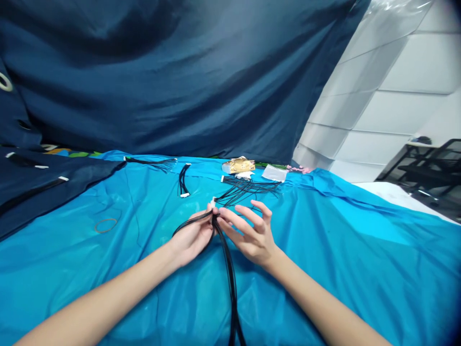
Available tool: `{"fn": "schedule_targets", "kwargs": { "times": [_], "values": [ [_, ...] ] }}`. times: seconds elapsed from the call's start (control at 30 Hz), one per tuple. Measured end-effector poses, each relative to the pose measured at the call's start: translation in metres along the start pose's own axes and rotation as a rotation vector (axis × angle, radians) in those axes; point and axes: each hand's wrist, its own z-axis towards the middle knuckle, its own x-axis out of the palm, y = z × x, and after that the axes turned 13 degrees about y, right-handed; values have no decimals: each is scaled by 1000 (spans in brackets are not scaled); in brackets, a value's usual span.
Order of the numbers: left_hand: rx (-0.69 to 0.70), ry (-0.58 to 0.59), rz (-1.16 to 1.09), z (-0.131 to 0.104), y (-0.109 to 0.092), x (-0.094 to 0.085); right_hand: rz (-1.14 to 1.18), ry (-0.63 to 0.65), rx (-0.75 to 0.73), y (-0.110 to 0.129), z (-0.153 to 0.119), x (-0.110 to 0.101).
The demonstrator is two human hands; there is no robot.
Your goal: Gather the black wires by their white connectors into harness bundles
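A bundle of black wires (230, 283) with a small white connector (213, 202) is held up in front of me. My left hand (192, 238) is closed on it, thumb and fingers pinching just below the connector. One loop of wire bends out over the left palm, and the longer strands hang down past the bottom edge. Close against the same spot is my right hand (250, 233), its thumb and index finger closed at the wires while the other fingers stay raised and spread. The exact grip of the right fingertips is partly hidden.
More black wire harnesses lie farther back: a short one (183, 180), a fanned one (248, 188) and another (151, 162). Beyond them sit a gold wrapper (239, 166) and a clear plastic bag (274, 173). A rubber band (105, 225) rests left on the blue sheet (90, 288).
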Motion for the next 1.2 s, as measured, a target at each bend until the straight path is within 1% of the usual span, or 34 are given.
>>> {"fn": "schedule_targets", "kwargs": {
  "times": [0.2, 0.43, 0.63, 0.77, 0.93, 1.1, 1.2],
  "values": [
    [-12, -13, -9, 0, 7, 0, 34, -24, -34, -4, -1, 0],
    [-47, -74, -4, -1, 6, 1, 91, -43, -74, -5, -5, 4],
    [-67, -32, -7, -3, 7, 2, 92, -38, -91, -5, -5, 3],
    [-72, -44, -30, -4, 6, 4, 95, -16, -92, -5, -4, 1],
    [-81, -56, -25, -3, 6, 5, 122, 13, -140, -7, -4, -1],
    [-90, -34, -12, -3, 6, 4, 149, 32, -156, -9, -7, 0],
    [-96, -61, -15, -3, 6, 4, 152, 33, -155, -8, -8, 2]
  ]
}}
